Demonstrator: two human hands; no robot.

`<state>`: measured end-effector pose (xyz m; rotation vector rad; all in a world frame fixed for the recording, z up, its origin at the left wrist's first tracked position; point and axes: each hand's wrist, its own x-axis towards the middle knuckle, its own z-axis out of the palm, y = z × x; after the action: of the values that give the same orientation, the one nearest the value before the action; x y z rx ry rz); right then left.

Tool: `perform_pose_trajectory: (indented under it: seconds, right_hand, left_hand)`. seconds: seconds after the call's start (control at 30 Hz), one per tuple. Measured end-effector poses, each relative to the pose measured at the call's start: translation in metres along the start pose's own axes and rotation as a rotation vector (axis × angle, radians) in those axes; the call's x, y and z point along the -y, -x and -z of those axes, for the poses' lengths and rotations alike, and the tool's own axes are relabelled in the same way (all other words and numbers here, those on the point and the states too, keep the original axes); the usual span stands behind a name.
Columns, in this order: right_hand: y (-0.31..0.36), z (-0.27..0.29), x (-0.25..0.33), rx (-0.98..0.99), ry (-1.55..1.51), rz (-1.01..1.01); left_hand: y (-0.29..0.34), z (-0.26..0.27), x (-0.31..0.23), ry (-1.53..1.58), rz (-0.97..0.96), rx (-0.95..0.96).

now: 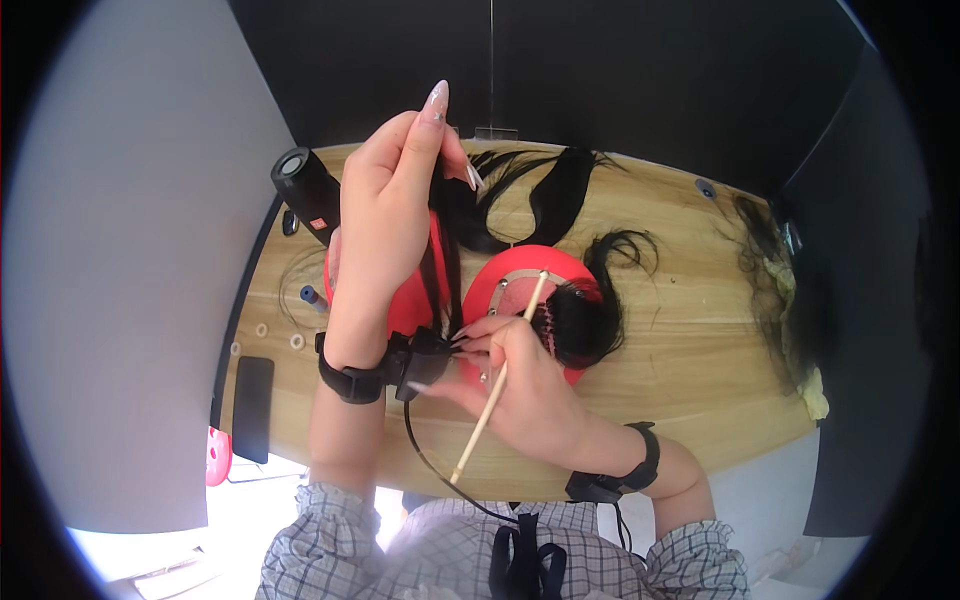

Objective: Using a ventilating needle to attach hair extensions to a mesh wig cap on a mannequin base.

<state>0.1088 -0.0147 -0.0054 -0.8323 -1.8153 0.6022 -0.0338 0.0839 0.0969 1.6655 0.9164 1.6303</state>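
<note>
My left hand (pixel 385 190) is raised over the left part of the table, its thumb and fingers pinched together. A strand of long black hair (pixel 441 270) hangs below that pinch, in front of a red rounded form (pixel 408 300). Lower and to the right, my right hand (pixel 530 385) is closed on a thin pale wooden stick (pixel 493 396), which slants up across a second red form (pixel 485 280). Its fingertips come close to the lower part of the hair. A lace-like cap with a beige edge and black hair (pixel 582 325) covers part of the second form.
More black hair (pixel 562 200) lies behind the forms. At the left stand a black cylindrical speaker (pixel 305 190) and a small blue bottle (pixel 312 297); a dark phone-like slab (pixel 253 410) lies nearer. Loose hair (pixel 770 290) lies along the right edge. Dark panels (pixel 620 70) enclose the wooden table (pixel 690 360).
</note>
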Motion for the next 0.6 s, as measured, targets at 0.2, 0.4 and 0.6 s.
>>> perform_pose_trajectory:
  seconds: [0.2,0.4,0.6]
  right_hand:
    - [0.0,-0.007,0.011,0.253,-0.159,-0.342]
    - [0.008,-0.01,0.008,0.169,-0.191,-0.306]
    - [0.008,-0.008,0.005,0.121,-0.219,-0.165]
  left_hand:
    - [-0.002,-0.016,0.0,0.042,-0.041,-0.089]
    - [0.009,-0.022,-0.003,-0.373,-0.145,-0.083]
    - [0.009,-0.018,0.012,-1.062,-0.734,-0.139]
